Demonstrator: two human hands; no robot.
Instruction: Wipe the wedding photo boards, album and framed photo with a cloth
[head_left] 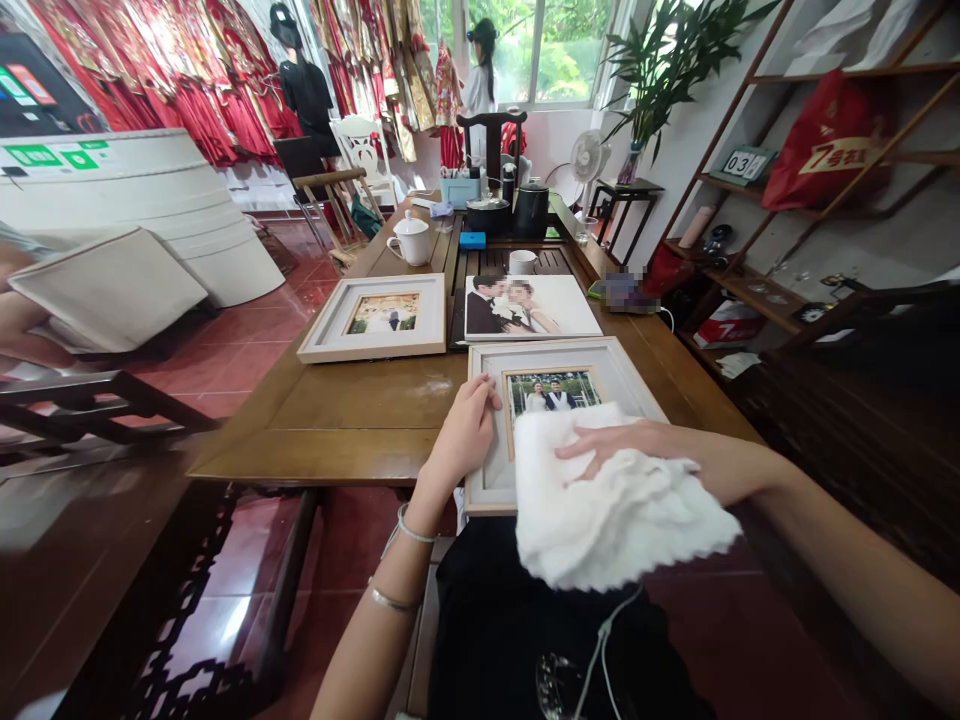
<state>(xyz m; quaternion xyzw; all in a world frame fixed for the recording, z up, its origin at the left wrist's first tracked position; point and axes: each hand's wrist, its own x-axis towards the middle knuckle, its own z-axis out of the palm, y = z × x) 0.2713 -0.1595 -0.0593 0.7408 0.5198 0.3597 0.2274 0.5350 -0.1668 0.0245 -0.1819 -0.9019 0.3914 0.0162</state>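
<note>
A light wooden picture frame point(487, 495) lies at the table's near edge, holding a small photo of two people. My left hand point(471, 420) is closed on the frame's left side, fingertips over its rim. In my right hand point(637, 440) is a white towel point(600, 520), folded and bunched, with my fingers pressed into it. The towel covers the frame's lower right part and hangs past its near edge. Beyond it lie a larger photo panel point(529, 308) of a couple and, to the left, a second framed photo point(375, 318).
On the wooden table point(360, 400) stand a lidded white mug point(410, 240), a white cup point(522, 262), a blue box point(472, 240) and a black kettle point(531, 210). Shelves point(795, 180) rise at the right. Two people stand near the garments at the back; another person's limbs show far left.
</note>
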